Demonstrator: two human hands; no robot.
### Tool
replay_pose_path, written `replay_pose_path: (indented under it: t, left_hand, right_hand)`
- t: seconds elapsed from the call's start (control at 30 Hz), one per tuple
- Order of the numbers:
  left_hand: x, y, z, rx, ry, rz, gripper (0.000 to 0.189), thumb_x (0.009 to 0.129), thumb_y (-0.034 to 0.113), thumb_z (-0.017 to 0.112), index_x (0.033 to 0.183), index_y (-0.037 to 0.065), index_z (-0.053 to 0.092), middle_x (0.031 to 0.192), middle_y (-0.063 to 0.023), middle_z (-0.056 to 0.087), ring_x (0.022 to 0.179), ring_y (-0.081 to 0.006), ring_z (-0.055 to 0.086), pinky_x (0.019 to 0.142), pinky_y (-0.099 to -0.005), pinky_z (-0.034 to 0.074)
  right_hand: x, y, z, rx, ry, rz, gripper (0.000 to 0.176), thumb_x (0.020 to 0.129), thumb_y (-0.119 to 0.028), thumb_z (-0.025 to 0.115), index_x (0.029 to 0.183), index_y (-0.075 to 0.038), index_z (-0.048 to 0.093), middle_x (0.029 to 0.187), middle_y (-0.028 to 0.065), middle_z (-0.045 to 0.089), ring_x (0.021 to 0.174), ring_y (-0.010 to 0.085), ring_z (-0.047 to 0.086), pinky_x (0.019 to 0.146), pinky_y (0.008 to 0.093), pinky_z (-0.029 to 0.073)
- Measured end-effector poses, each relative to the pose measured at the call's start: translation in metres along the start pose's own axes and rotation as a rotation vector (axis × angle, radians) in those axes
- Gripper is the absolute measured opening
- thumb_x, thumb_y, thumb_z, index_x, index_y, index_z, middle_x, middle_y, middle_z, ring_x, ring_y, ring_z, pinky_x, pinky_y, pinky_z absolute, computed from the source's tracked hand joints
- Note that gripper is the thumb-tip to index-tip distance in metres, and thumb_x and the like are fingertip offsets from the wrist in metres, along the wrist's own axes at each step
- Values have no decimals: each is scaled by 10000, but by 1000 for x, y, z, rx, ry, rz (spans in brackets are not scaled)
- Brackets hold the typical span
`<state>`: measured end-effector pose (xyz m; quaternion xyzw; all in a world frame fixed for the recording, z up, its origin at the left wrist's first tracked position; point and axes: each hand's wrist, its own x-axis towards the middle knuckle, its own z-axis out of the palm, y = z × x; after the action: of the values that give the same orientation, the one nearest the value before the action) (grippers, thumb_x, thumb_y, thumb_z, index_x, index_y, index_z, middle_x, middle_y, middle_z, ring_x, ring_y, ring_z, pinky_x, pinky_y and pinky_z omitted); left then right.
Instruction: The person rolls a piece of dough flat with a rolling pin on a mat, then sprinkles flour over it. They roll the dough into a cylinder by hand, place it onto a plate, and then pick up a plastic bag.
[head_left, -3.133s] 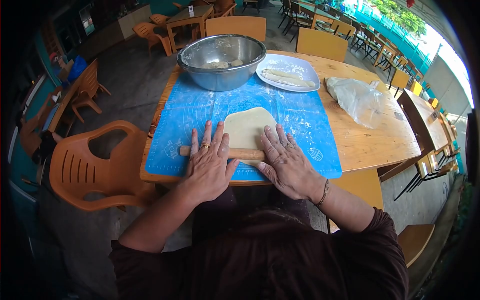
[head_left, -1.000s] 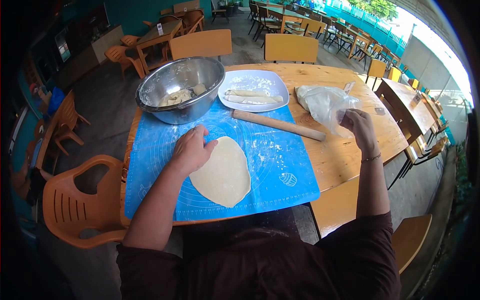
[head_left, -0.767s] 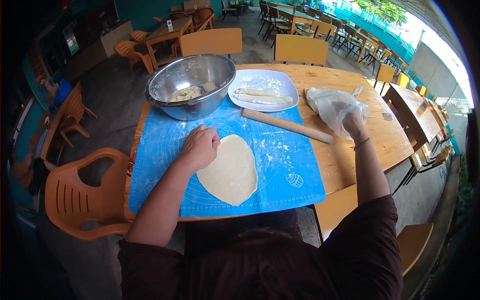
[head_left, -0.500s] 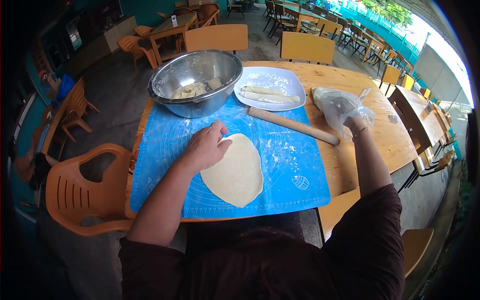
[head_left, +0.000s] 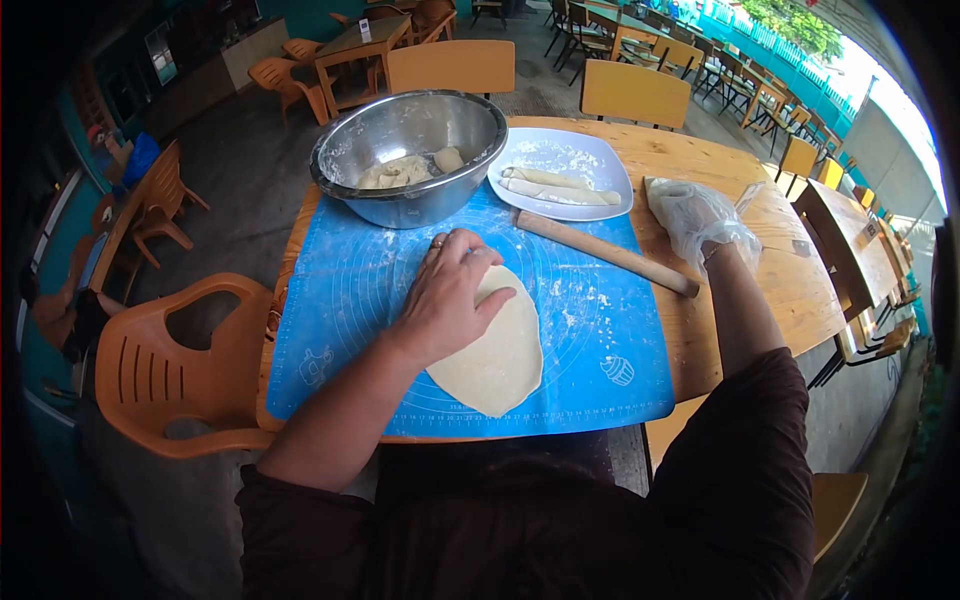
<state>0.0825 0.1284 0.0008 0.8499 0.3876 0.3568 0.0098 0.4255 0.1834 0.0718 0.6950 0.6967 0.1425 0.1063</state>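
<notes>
My left hand (head_left: 450,300) lies open on the soft, floppy dough sheet (head_left: 497,355), best lifted by its edge; past the rolling pin (head_left: 605,253), my right hand (head_left: 706,226) hides in a bag (head_left: 668,195), grip unseen.

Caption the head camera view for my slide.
Left hand flat on rolled dough, right hand inside a plastic bag.

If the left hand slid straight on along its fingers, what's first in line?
Probably the steel bowl: the left hand lies flat on the dough sheet, fingers aimed at its near right wall. The white plate sits close beside, so it's a near call.
</notes>
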Motion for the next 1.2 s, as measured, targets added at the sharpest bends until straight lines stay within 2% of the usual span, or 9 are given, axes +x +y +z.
replay_pose_path:
  t: [0.13,0.43,0.53,0.63,0.67,0.73,0.87,0.93,1.2]
  left_hand:
    - [-17,49,-12,-326,-442,82,344,809,270,807,980,3,675,1037,-135,594,960,-331,600,895,-445,478]
    - [-23,54,-2,-204,-422,-25,239,820,223,779,922,32,677,957,-136,624,951,-332,605,886,-446,483]
    - [-16,44,1,-164,-299,3,210,821,193,771,924,30,687,981,-136,628,967,-335,597,914,-442,469]
    - [-2,24,-5,-29,-216,-177,274,870,184,721,1065,-7,697,1148,-166,615,1143,-352,543,1028,-436,423]
    - [0,12,-4,23,-216,-225,308,892,185,697,1123,-18,684,1198,-176,608,1173,-359,534,1050,-438,414]
    - [7,-6,-1,78,-213,-277,343,913,186,673,1180,-29,671,1248,-186,601,1202,-366,525,1072,-440,405]
    - [15,-14,0,106,-373,-318,378,939,188,640,1248,-30,644,1322,-202,578,1259,-372,503,1095,-438,396]
    - [12,-12,0,67,-331,-327,377,937,184,645,1252,-23,644,1323,-203,578,1270,-369,500,1097,-435,396]
    - [3,-20,-18,-181,-156,-382,315,902,174,711,1153,-14,682,1221,-173,628,1160,-333,599,1000,-407,477]
  right_hand:
    - [9,12,15,93,2,32,240,944,-259,582,1042,-66,685,1110,156,718,1030,335,669,845,398,521]
    - [-23,-3,-19,465,16,313,412,1022,-347,487,1136,-14,703,1100,171,725,1025,285,672,879,352,492]
    - [60,106,163,1735,282,94,295,1027,-181,504,1181,5,675,1170,152,709,1047,239,666,858,322,507]
    - [63,145,175,2026,39,37,296,995,-50,535,1275,13,609,1219,135,681,1066,207,649,820,310,529]
    - [57,146,165,2025,40,34,296,995,-50,535,1275,13,609,1219,135,681,1066,207,649,820,310,529]
    - [28,122,104,704,-17,-147,282,972,-47,574,1243,17,618,1145,119,692,997,192,659,744,291,537]
    - [47,146,164,610,437,-420,167,965,-70,613,1095,7,684,984,76,698,820,165,653,650,279,524]
    - [18,130,141,1982,82,271,129,972,-121,634,1009,-15,699,841,31,662,686,135,612,566,252,488]
    - [-16,135,125,2270,-105,100,148,972,-132,633,1061,-23,680,800,24,632,684,135,610,557,257,490]
